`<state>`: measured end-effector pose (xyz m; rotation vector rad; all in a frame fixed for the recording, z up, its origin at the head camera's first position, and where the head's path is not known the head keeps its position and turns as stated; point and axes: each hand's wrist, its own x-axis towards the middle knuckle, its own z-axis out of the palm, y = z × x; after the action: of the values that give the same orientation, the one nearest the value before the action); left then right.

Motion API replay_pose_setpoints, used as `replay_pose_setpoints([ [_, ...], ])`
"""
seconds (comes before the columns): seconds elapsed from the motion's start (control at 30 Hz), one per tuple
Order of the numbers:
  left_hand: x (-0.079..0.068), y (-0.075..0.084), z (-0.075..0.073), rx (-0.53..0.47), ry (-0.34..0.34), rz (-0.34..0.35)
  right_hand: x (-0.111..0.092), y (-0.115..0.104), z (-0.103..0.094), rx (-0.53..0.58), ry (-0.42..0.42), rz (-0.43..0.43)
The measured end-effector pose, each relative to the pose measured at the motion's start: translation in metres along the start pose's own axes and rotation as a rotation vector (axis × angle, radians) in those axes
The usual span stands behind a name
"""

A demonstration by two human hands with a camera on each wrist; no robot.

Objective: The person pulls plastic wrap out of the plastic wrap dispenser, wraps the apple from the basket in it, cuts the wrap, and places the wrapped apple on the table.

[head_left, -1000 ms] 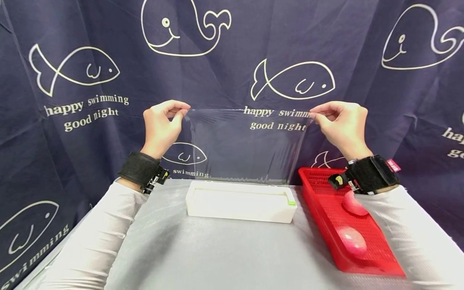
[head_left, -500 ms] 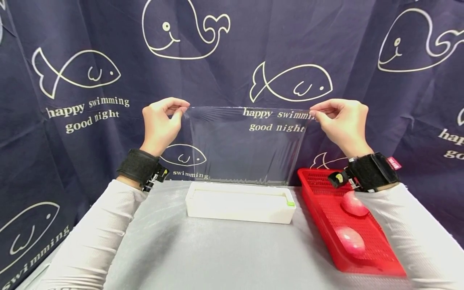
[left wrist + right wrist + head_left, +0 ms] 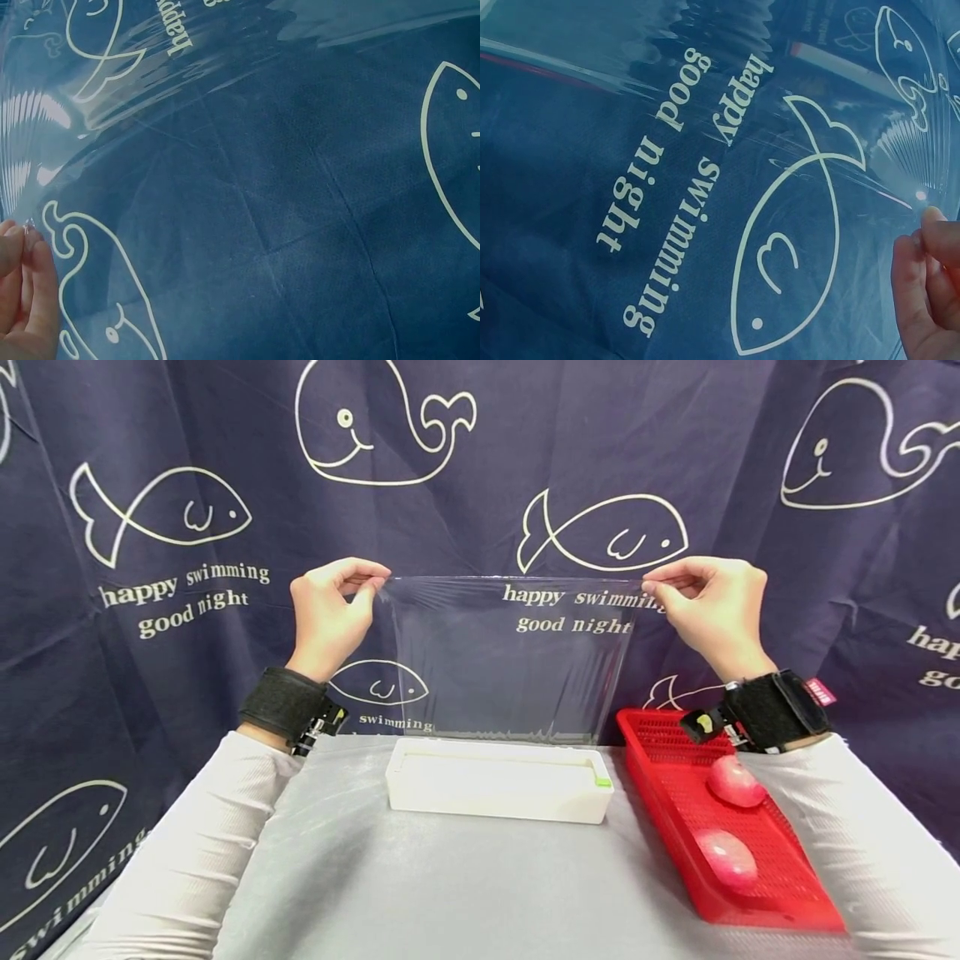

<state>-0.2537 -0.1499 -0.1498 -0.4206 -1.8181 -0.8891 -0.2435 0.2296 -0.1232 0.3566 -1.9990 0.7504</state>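
Observation:
A clear sheet of plastic wrap (image 3: 510, 660) hangs stretched between both hands in the head view, its lower jagged edge just behind and above the white box. My left hand (image 3: 335, 614) pinches its upper left corner between thumb and fingers; my right hand (image 3: 712, 614) pinches the upper right corner. Fine creases fan out from each pinch, as the plastic wrap (image 3: 45, 135) in the left wrist view and the plastic wrap (image 3: 907, 154) in the right wrist view show. Below stands a long white wrap dispenser box (image 3: 495, 793) with a green slider (image 3: 603, 782) at its right end.
On the right, a red plastic basket (image 3: 675, 860) holds two pinkish apples, one apple (image 3: 727, 858) nearer and one apple (image 3: 737, 782) farther back. The grey tabletop (image 3: 450, 885) stretches in front of the box. A dark blue curtain (image 3: 465, 527) with whales and fish hangs behind.
Both hands have risen slightly with the plastic wrap, which stays taut. The head view has shifted a little. The box, basket and apples stay in place.

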Motion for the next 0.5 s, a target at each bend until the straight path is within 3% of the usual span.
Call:
replay_pose_setpoints([
  [0.27,-0.005,0.008,-0.009,-0.021,-0.009,-0.005,-0.003,-0.001,-0.006,0.008,-0.010,0.010],
  [0.5,-0.009,0.013,-0.018,-0.089,-0.024,0.039,-0.003,0.000,-0.019,0.019,-0.073,-0.024],
])
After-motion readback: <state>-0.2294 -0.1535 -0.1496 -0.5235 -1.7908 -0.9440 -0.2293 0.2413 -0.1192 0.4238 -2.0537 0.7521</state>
